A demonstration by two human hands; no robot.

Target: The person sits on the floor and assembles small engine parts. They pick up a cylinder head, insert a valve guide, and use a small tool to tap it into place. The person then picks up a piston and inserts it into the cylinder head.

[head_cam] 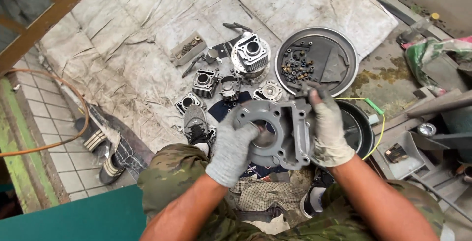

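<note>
Both gloved hands hold a grey engine crankcase cover (282, 130) above the person's knees. The left hand (233, 150) clasps its left edge, fingers curled into the round opening; the right hand (328, 128) grips the right edge. Beyond, on a dirty cloth (147, 20), lie finned cylinders (206, 83) and a round metal tray (344, 49) of bolts.

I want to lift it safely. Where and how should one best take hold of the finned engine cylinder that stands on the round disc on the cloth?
Grip the engine cylinder from above, fingers on two opposite finned sides. It stands upright on the disc, its open bore facing up, so the flat outer fins probably give the firmest hold.
</note>
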